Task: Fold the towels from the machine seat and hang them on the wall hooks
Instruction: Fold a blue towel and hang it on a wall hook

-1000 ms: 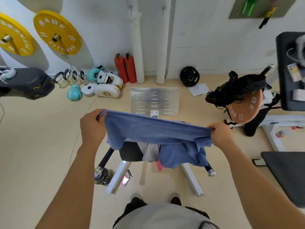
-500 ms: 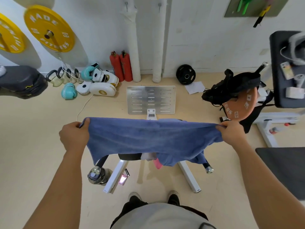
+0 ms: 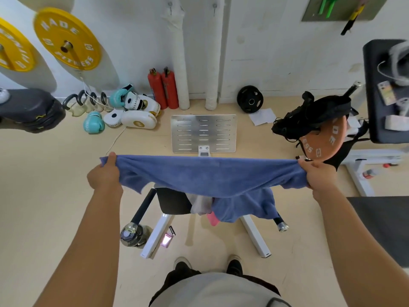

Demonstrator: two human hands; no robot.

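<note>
Blue terry cloth, a towel (image 3: 212,173), is stretched wide between both hands, each grip clamped on a top corner: the left hand (image 3: 104,175) on the left end, the right hand (image 3: 321,176) on the right. It sags in the middle and hides most of the black machine seat (image 3: 173,200) below it. More towels lie heaped on that seat: another blue one (image 3: 243,207), a pale one (image 3: 200,206) and a pink corner (image 3: 213,219), their shapes mostly covered.

Beige floor (image 3: 44,196) runs to a white wall (image 3: 265,52), where two small hooks (image 3: 170,4) sit high up, nearly cut off at the top edge. Yellow weight plates (image 3: 66,39) hang far left, red extinguishers (image 3: 163,89) stand by the wall, and a slotted metal plate (image 3: 203,132) lies beyond the towel.

Compared with a moment ago, the hands are farther apart and the towel is pulled tauter and flatter.
</note>
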